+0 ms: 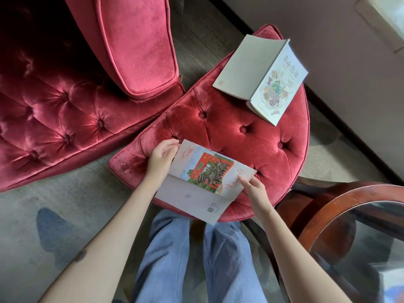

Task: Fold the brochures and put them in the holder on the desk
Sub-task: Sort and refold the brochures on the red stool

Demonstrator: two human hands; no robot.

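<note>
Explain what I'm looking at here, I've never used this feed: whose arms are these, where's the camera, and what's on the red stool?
There is no machine: a person wears one camera on the head, looking down at their own arms and jeans. The left hand grips the left edge of a partly folded brochure, and the right hand presses a fingertip on its right side. It rests on the near edge of a red tufted footstool. A second brochure lies half open at the stool's far side. A red armchair stands left, a glass-topped table right. No holder is visible.
</note>
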